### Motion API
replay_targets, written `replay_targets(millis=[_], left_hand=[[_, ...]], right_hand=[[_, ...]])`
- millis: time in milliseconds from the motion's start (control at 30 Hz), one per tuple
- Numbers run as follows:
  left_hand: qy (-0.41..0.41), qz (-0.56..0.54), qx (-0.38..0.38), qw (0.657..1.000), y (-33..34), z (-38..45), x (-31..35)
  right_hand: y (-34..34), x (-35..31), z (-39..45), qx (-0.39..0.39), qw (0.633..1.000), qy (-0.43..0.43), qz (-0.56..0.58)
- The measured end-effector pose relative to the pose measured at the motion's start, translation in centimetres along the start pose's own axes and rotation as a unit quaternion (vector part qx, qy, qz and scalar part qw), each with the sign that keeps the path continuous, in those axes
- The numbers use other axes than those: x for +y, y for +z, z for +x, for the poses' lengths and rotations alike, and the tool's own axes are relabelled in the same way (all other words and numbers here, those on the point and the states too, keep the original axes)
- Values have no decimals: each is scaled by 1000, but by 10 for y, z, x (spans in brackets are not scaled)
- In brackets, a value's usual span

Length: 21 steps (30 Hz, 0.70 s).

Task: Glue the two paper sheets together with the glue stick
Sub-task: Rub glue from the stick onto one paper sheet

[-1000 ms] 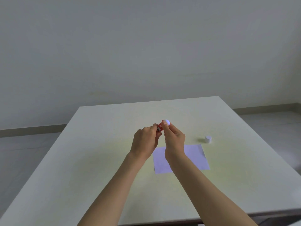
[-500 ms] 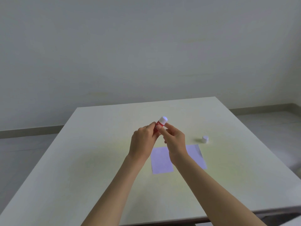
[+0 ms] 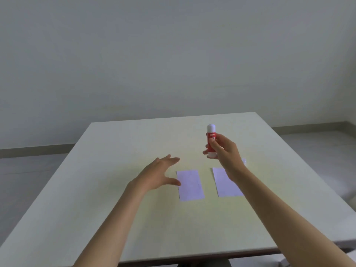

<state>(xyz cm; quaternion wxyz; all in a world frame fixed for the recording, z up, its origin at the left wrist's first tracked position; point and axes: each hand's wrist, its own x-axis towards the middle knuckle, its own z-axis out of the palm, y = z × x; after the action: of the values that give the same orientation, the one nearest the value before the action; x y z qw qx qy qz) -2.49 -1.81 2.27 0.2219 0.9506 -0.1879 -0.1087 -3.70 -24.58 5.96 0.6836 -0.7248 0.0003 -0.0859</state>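
Note:
Two pale lilac paper sheets lie flat side by side on the white table [image 3: 107, 189]: the left sheet [image 3: 190, 185] and the right sheet [image 3: 224, 185], whose right half my forearm covers. My right hand [image 3: 224, 151] holds a red glue stick [image 3: 211, 140] upright above the table, behind the sheets; its white tip points up. My left hand [image 3: 158, 175] hovers with fingers spread just left of the left sheet, thumb tip at that sheet's edge. The white cap [image 3: 244, 161] peeks out behind my right wrist.
The table's far edge meets a plain pale wall. Grey floor shows to the left and right of the table.
My hands have parted: the left let go of the glue stick and dropped toward the left sheet, while the right lifted the stick up and right. The sheets now show as two.

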Motion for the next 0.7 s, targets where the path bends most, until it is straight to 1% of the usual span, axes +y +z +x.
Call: replay_targets(millis=[67,133,233,333,433,567,700], left_hand=[[12,20,-25,999,13,-1,-5],[5,8,-31,999,24,-1,-7],[4,3,-37,999,34,-2,-8],[14,21,-39,999,36,-3,-10],[18,21,-46,999,37,-2,-11],[2,15,-57,998,37,0,-14],[-8,2,-64,998,40,2,-19]], right_hand=[[-6,6,5,-3,994,-10,-111],[-8,14,6,13,976,-23,-214],[-10,24,4,22,956,-35,-290],[-9,30,4,-9,941,-49,-334],[1,32,6,-35,934,-71,-347],[18,32,9,-88,922,-94,-366],[30,32,12,-139,898,-109,-402]])
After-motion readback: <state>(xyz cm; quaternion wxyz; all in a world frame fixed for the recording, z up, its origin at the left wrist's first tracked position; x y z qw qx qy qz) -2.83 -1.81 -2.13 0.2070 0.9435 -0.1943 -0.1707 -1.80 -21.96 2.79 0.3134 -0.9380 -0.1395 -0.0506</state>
